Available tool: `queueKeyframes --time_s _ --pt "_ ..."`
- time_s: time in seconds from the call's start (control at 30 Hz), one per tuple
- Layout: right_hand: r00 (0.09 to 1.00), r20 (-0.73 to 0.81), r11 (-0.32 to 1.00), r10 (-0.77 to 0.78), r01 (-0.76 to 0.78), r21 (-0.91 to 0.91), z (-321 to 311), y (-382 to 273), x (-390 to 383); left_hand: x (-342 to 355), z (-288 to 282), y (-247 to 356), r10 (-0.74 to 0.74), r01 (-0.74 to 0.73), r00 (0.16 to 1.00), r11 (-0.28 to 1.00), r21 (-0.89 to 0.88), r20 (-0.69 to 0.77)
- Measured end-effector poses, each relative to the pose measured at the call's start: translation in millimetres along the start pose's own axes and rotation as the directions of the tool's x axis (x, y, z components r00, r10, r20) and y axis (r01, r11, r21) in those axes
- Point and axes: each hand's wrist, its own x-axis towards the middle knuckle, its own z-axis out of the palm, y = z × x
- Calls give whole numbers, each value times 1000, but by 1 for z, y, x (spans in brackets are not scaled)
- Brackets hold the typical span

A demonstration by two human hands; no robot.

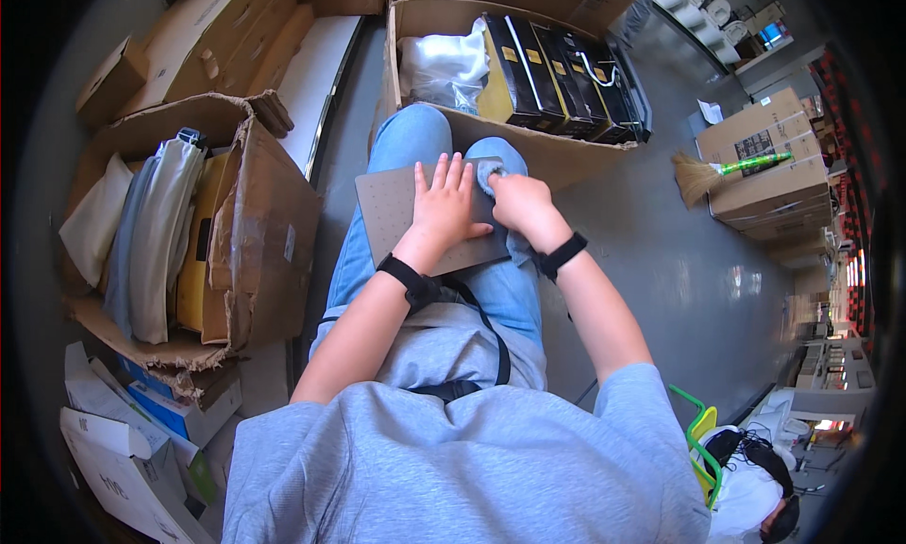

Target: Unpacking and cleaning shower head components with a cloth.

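A grey-brown square panel (393, 209) with small dots lies across my thighs. My left hand (444, 204) rests flat on it with spread fingers. My right hand (519, 204) holds a light grey cloth (489, 171) at the panel's right edge, partly over my right knee. Part of the cloth hangs below that hand along my leg, and its full shape is hidden.
A torn carton (264, 233) with fabric bundles stands left, another (406, 16) with black-and-yellow boxes ahead. Flattened cardboard (193, 30) lies upper left. A straw broom (698, 176) lies on cartons (783, 195) at right. A co-worker (746, 483) is beside a green chair (703, 421).
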Motion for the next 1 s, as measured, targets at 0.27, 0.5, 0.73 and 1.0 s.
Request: queueKeyframes --time_s 0.27,0.5,0.73,1.0 --pt "982 -187 997 -36 23 -75 35 -6 -91 -8 -5 -11 35 -38 999 992 -118 -27" --pt "992 -126 999 -26 31 38 41 -9 -132 -38 -38 -54 -107 112 993 986 -120 41" --pt "993 -108 997 -46 52 49 35 -22 -128 -43 -42 -63 -185 182 983 958 -222 11" --pt "999 -35 989 -33 38 140 18 -13 -92 -43 -34 -67 -153 146 988 967 -209 -18"
